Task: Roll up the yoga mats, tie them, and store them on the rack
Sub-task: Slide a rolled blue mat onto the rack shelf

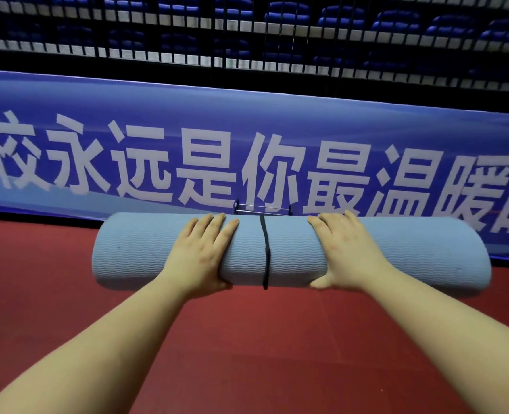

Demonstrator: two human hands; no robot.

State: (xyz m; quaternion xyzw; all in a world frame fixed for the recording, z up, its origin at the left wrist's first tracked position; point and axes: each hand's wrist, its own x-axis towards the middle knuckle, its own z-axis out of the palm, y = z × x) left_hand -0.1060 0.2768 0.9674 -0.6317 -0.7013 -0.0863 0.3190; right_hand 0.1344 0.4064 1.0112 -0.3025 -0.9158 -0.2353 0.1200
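The rolled blue yoga mat (292,252) is being held level in front of the person, crosswise, above the red floor (247,354), with 1 black tie (265,252) circling it at the middle. The left hand (201,255) is gripping the roll just left of the tie, fingers curled over the top and thumb tucked under; the right hand (344,252) is doing the same just right of the tie. Both hands are wrapping the roll firmly, neither open.

The mat is looking like ribbed foam: probably light, soft and squashy, grippy rather than slick, and not fragile. Its 2 free ends are reaching well beyond the hands, so they may be drooping or swinging a little when carried; holding close to the tie is keeping the coil from loosening.

Behind the mat, the blue banner (247,144) is forming a low wall, and a small metal rack frame (262,209) is peeking just above the tie, mostly hidden. The floor on the near side of the mat is giving open room for moving.
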